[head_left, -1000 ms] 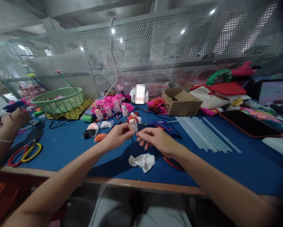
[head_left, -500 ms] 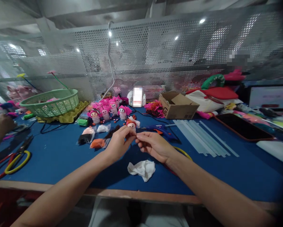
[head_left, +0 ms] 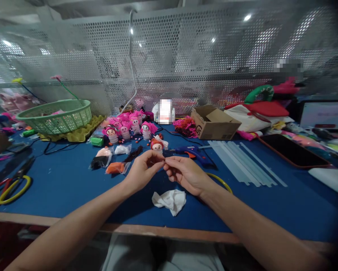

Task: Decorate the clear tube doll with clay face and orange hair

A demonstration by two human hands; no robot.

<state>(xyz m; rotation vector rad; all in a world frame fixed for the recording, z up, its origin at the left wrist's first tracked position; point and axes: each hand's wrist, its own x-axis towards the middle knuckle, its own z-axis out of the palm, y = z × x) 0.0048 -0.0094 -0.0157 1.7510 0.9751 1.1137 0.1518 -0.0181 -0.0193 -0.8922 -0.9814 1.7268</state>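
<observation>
Fingertips meet in front of the red-haired doll

And here the two hands come together at the middle of the tabletop [head_left: 101, 205]! The left hand [head_left: 144, 169] is pinched narrow, thumb to fingers; the right hand [head_left: 186, 174] answers with a matching pinch, its lower fingers curled in. Tip to tip they go, probably because whatever sits between them calls for fine control; it is too small to make out, so nobody can say what they grip.

Just beyond the fingertips is the red-haired doll [head_left: 157, 145], head up, its lower part hidden behind the hands, so contact can't be called. That spot likely keeps it within easy view. Farther back, the pink-haired dolls [head_left: 135, 126] cluster together, seemingly parked out of the working space.

Look right: the glue gun [head_left: 196, 153] lies near the right hand, with the glue sticks [head_left: 239, 163] fanned beside it, presumably for a short reach. On the left, the orange packet [head_left: 116, 168] rests close to the left wrist. Up front, a crumpled tissue [head_left: 170, 201] lies between the forearms, perhaps handy for wiping.
</observation>
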